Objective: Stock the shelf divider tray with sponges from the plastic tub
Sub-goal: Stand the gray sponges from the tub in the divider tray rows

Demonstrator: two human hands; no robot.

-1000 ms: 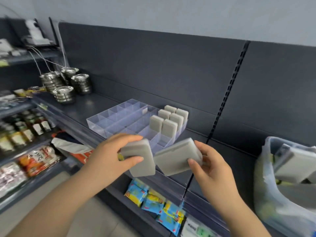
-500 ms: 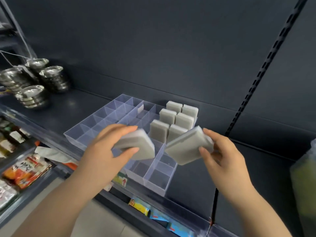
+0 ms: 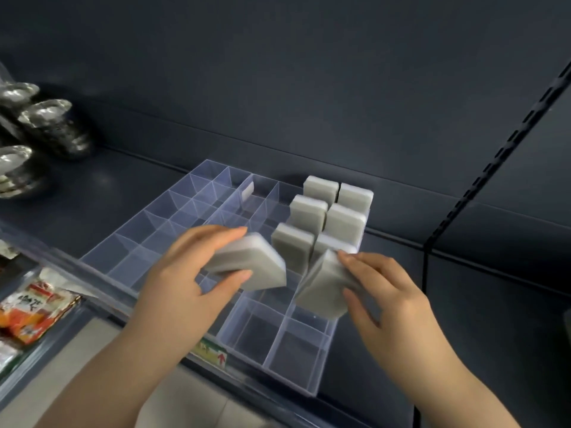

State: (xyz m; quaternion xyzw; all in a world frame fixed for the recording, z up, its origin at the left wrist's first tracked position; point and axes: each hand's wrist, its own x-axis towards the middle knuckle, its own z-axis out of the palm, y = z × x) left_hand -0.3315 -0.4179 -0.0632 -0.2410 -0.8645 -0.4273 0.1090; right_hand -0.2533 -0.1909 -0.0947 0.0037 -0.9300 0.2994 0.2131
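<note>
A clear plastic divider tray sat on the dark, smooth shelf, its thin see-through walls splitting it into many small rectangular compartments. At the tray's far right corner, 6 grey sponges stood upright on edge in 2 columns of 3, each a flat rounded-corner block with a matte, slightly grainy face and a paler edge. The front compartments near the shelf lip held nothing visible.

The left hand held a grey sponge above the middle of the tray; its grip pinched the block between the thumb underneath and the fingers laid across the top, the sponge lying nearly flat and tilted down toward the right. The right hand held a second sponge tipped steeply on edge, its lower corner just above the compartments in front of the stocked column; that grip pinched the block between thumb and fingertips along its right side. The 2 held sponges were close to each other but apart.

At the far left of the shelf stood stacks of shiny round metal bowls, blurred. Below the shelf, on the left, lay orange and white packets. The plastic tub was out of view.
</note>
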